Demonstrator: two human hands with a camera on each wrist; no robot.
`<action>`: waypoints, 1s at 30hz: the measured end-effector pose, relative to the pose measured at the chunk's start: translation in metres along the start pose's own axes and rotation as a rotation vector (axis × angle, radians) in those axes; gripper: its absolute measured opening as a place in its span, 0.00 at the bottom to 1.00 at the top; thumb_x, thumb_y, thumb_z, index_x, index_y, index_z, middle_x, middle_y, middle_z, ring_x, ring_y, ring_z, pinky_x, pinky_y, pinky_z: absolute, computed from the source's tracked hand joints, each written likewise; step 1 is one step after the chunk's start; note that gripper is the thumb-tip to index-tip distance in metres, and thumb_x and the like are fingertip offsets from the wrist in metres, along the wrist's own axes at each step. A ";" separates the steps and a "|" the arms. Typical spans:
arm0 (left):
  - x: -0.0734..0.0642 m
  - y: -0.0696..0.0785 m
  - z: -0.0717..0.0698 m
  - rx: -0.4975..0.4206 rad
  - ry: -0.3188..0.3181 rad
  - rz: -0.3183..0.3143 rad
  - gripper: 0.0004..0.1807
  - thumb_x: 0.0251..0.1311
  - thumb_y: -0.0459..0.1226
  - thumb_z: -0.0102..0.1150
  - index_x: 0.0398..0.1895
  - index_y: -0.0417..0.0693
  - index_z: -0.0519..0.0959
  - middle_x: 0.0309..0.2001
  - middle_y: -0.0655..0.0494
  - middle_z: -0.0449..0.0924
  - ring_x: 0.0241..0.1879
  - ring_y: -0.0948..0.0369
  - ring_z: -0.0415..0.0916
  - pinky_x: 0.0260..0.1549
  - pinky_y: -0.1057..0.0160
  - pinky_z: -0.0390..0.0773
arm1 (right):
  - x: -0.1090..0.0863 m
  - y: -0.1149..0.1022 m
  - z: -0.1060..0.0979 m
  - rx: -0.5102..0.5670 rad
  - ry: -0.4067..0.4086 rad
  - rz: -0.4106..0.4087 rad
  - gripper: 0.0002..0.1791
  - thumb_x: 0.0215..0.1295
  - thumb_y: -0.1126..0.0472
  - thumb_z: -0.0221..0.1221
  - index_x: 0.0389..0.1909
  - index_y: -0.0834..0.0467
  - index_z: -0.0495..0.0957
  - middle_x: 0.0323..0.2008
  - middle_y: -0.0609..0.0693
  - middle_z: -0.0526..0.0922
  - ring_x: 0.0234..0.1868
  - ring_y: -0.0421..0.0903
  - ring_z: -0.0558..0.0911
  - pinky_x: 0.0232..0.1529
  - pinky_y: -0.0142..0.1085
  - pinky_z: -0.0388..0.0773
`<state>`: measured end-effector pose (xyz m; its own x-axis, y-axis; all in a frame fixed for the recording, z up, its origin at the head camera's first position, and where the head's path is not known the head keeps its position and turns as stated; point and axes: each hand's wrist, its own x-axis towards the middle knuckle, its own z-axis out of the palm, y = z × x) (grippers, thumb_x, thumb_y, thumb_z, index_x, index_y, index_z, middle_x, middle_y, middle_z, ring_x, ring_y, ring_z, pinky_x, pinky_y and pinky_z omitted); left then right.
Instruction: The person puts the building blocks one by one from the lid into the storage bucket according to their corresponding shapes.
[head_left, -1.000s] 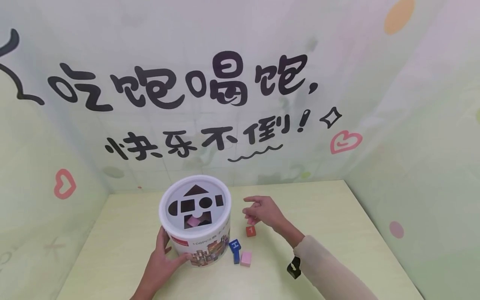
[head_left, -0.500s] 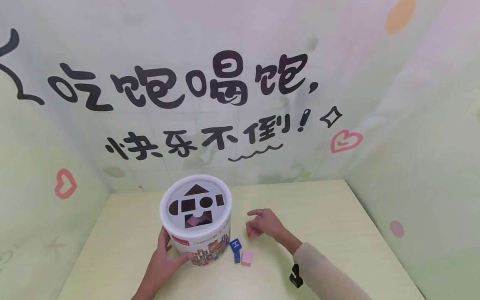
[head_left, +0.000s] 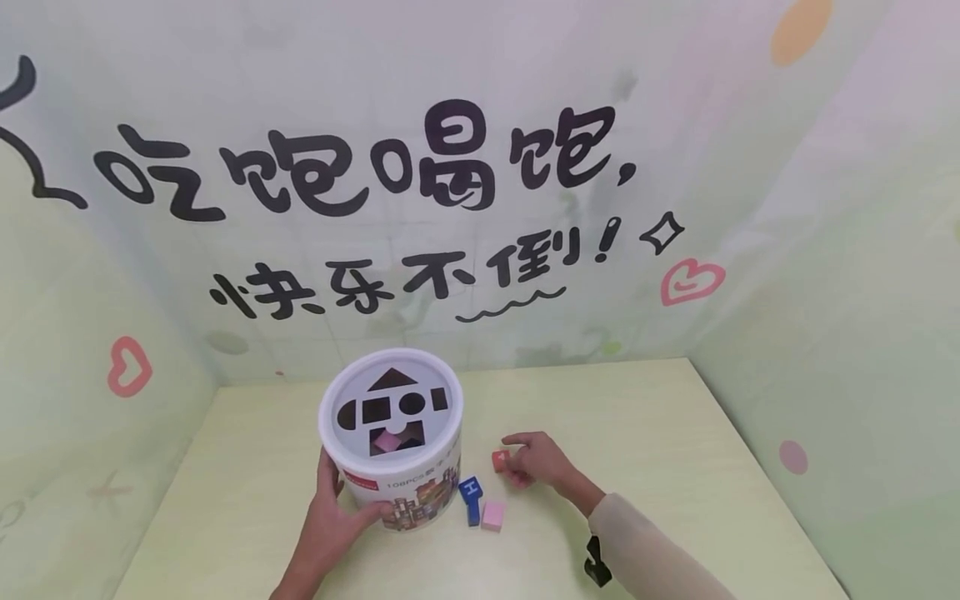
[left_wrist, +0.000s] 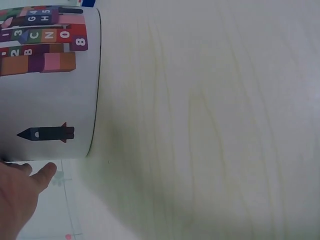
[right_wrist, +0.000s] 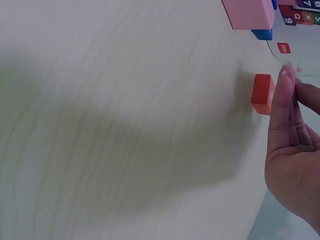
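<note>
A white round bucket of toy blocks stands on the table, its lid cut with shaped holes. My left hand holds its near left side, with the thumb across the front; the left wrist view catches part of this hand beside the bucket wall. To the right of the bucket sits a small red block. Right beside that block is my right hand, thumb and fingers close together. In the right wrist view the red block is beside the thumb, not between the fingers.
Two blue blocks, one marked H, lie near the bucket's right side. A pink block lies next to them. Through the lid's bottom hole a pink block shows. Printed walls enclose the wooden table at the back and sides.
My right hand has come down from above the red block, covered it, then shifted slightly right and nearer, so the block shows again. The left hand and bucket stay nearly still.
</note>
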<state>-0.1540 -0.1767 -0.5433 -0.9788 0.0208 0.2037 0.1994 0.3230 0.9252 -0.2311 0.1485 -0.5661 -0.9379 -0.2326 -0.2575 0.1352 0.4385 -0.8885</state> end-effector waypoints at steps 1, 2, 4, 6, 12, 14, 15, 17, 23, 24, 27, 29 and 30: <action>-0.001 0.004 0.000 -0.010 0.002 -0.002 0.67 0.34 0.36 0.76 0.70 0.69 0.35 0.69 0.54 0.45 0.66 0.50 0.43 0.57 0.39 0.53 | 0.000 0.002 0.000 -0.009 -0.002 -0.003 0.22 0.54 0.67 0.58 0.53 0.65 0.73 0.17 0.53 0.80 0.16 0.44 0.78 0.20 0.36 0.78; -0.002 0.008 0.000 -0.020 0.001 0.000 0.67 0.34 0.35 0.76 0.70 0.69 0.35 0.69 0.53 0.45 0.66 0.49 0.43 0.56 0.38 0.53 | -0.001 0.004 0.000 -0.012 -0.006 -0.004 0.22 0.54 0.67 0.58 0.53 0.65 0.73 0.17 0.53 0.79 0.16 0.44 0.77 0.19 0.37 0.78; -0.003 0.013 0.001 -0.028 -0.002 -0.001 0.67 0.34 0.35 0.76 0.70 0.69 0.35 0.69 0.50 0.45 0.66 0.47 0.42 0.55 0.37 0.54 | -0.001 0.007 0.002 -0.021 -0.013 -0.017 0.23 0.53 0.69 0.58 0.53 0.65 0.72 0.16 0.53 0.79 0.15 0.44 0.77 0.19 0.37 0.78; -0.005 0.014 0.001 -0.025 -0.003 0.000 0.67 0.34 0.35 0.76 0.70 0.69 0.35 0.69 0.48 0.45 0.66 0.45 0.42 0.55 0.37 0.55 | -0.002 0.010 0.003 -0.010 -0.028 -0.019 0.24 0.53 0.69 0.58 0.54 0.65 0.72 0.16 0.54 0.79 0.15 0.45 0.77 0.18 0.37 0.78; -0.005 0.016 -0.001 -0.012 0.005 0.005 0.66 0.34 0.35 0.76 0.70 0.67 0.36 0.69 0.46 0.46 0.65 0.45 0.44 0.54 0.39 0.59 | -0.002 0.013 0.008 -0.005 -0.034 0.002 0.26 0.51 0.69 0.61 0.54 0.62 0.72 0.16 0.54 0.79 0.13 0.45 0.77 0.16 0.37 0.78; -0.005 0.017 -0.001 -0.012 0.007 0.000 0.66 0.34 0.35 0.76 0.70 0.67 0.37 0.68 0.47 0.47 0.65 0.45 0.45 0.54 0.39 0.59 | -0.002 0.014 0.009 -0.001 -0.031 0.010 0.26 0.50 0.69 0.61 0.55 0.61 0.72 0.16 0.54 0.79 0.13 0.45 0.76 0.16 0.37 0.78; -0.005 0.017 -0.001 -0.015 0.008 -0.004 0.66 0.34 0.36 0.76 0.70 0.67 0.37 0.68 0.47 0.47 0.65 0.45 0.45 0.54 0.39 0.60 | -0.002 0.015 0.010 -0.001 -0.029 0.012 0.27 0.51 0.69 0.62 0.55 0.61 0.72 0.16 0.54 0.79 0.13 0.45 0.77 0.16 0.37 0.77; -0.005 0.018 -0.001 -0.018 0.007 0.001 0.65 0.34 0.36 0.76 0.70 0.66 0.37 0.68 0.47 0.47 0.65 0.45 0.45 0.53 0.38 0.60 | -0.002 0.016 0.011 -0.005 -0.026 0.013 0.27 0.51 0.68 0.62 0.55 0.60 0.72 0.17 0.54 0.79 0.13 0.45 0.77 0.16 0.36 0.77; -0.004 0.018 -0.001 -0.022 0.007 -0.003 0.65 0.35 0.36 0.76 0.70 0.67 0.37 0.69 0.49 0.47 0.66 0.47 0.45 0.53 0.39 0.61 | -0.003 0.015 0.012 -0.007 -0.018 -0.001 0.24 0.52 0.69 0.61 0.54 0.60 0.73 0.17 0.55 0.79 0.14 0.46 0.77 0.16 0.37 0.78; -0.004 0.018 -0.001 -0.023 0.008 -0.007 0.65 0.34 0.36 0.76 0.70 0.68 0.37 0.69 0.50 0.47 0.66 0.48 0.45 0.54 0.40 0.61 | -0.003 0.015 0.012 -0.004 -0.017 -0.001 0.24 0.52 0.69 0.61 0.53 0.60 0.73 0.18 0.55 0.80 0.14 0.46 0.77 0.16 0.37 0.78; -0.004 0.016 -0.001 -0.022 0.004 -0.007 0.65 0.34 0.36 0.76 0.70 0.68 0.37 0.69 0.49 0.47 0.66 0.48 0.45 0.54 0.40 0.61 | -0.002 0.016 0.013 0.001 -0.014 0.001 0.22 0.52 0.69 0.61 0.51 0.60 0.74 0.18 0.54 0.80 0.14 0.46 0.77 0.16 0.37 0.78; -0.004 0.016 -0.002 -0.019 0.004 -0.008 0.65 0.35 0.36 0.76 0.70 0.68 0.37 0.69 0.49 0.47 0.66 0.48 0.45 0.53 0.40 0.61 | -0.002 0.017 0.014 0.008 -0.014 0.000 0.22 0.52 0.69 0.61 0.51 0.60 0.75 0.18 0.54 0.80 0.14 0.45 0.77 0.17 0.37 0.78; -0.004 0.016 -0.002 -0.017 0.004 -0.008 0.65 0.35 0.36 0.76 0.70 0.68 0.37 0.69 0.49 0.47 0.66 0.48 0.45 0.53 0.40 0.61 | -0.001 0.017 0.014 0.009 -0.014 -0.002 0.22 0.52 0.69 0.62 0.51 0.60 0.75 0.18 0.54 0.80 0.14 0.45 0.77 0.17 0.37 0.78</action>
<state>-0.1469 -0.1735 -0.5290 -0.9802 0.0140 0.1975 0.1921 0.3069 0.9321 -0.2232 0.1441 -0.5866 -0.9337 -0.2452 -0.2611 0.1364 0.4306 -0.8922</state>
